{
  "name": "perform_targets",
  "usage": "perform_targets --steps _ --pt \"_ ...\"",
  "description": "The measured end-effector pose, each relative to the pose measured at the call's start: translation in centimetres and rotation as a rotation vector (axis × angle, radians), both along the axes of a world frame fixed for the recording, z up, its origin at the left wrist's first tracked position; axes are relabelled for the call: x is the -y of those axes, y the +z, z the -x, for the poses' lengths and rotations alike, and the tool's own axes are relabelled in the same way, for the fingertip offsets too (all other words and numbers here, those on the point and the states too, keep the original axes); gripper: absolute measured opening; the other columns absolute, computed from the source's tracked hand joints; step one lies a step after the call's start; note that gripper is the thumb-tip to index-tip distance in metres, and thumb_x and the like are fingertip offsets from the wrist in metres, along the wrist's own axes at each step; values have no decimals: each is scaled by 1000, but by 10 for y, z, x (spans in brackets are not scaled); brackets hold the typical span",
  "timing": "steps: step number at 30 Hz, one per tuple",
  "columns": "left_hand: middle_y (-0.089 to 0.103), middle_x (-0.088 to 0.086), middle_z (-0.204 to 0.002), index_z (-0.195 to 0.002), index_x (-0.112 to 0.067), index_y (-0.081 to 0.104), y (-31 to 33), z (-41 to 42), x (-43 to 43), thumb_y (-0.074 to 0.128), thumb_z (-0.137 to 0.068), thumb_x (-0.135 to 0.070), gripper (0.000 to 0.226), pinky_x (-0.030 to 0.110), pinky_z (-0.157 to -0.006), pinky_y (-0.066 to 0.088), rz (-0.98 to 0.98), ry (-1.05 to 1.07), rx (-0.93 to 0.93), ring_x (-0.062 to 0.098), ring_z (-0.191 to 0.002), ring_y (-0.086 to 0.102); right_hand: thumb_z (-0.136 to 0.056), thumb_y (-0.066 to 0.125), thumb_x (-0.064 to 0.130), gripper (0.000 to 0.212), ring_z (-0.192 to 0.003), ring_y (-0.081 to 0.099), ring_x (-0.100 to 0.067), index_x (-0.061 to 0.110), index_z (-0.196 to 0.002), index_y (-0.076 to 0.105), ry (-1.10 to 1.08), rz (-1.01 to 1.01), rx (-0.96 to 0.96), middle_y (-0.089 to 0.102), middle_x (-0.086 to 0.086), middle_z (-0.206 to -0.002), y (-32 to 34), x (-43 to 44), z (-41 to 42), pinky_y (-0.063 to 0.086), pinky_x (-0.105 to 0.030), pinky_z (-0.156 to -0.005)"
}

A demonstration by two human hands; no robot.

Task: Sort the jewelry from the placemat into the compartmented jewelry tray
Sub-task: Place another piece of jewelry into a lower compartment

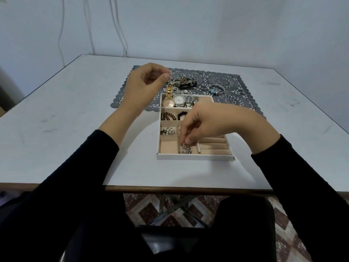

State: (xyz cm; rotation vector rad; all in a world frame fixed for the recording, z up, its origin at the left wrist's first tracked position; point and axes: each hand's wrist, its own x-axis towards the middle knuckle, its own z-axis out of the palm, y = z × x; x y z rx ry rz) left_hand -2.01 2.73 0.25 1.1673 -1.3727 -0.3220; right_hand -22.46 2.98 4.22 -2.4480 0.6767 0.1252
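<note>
Silver chain lay bunched in the near-middle compartment of the jewelry tray, its top end pinched between the thumb and fingertips of the right hand. That grip was closed on the chain, so the step in hand looked like setting this piece in place. Left hand hung over the near-left part of the placemat, fingers curled, thumb against index tip, just beside the tangled chain pile. Could not tell whether that grip held a fine link or nothing. Tray stood on the white tabletop with its far edge overlapping the placemat. Already sorted: watches across the far row, dark bead bracelets in the next row, a pearl piece below them at left. Near-left compartment and the ring rolls at near right held nothing visible. Left on the placemat: the chain pile and a bangle with blue beads, well to the right of it. Judged about midway or a bit past. Next move probably calls for the right grip to spread so the chain drops fully inside its walls with no loop over a divider. After that a hand goes to the pile, where one strand would need teasing free or several would lift together.
</note>
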Motion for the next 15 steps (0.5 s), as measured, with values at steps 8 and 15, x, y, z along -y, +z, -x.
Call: perform_targets --steps 8,15 --pt "71 -5 -86 -92 -20 69 -1 -2 -3 70 -88 -14 7 19 -78 51 -9 -24 3 6 -83 66 -84 70 9 21 -80 69 0 23 -99 76 -33 62 -34 75 9 -87 4 -2 4 54 -32 -87" --pt "70 -5 -86 -91 -22 69 -3 -2 -6 70 -88 -12 10 18 -78 50 -20 -44 4 3 -81 64 -85 69 5 23 -83 68 2 20 -101 75 -71 -4 40 74 12 -88 4 -5 16 54 -23 -86"
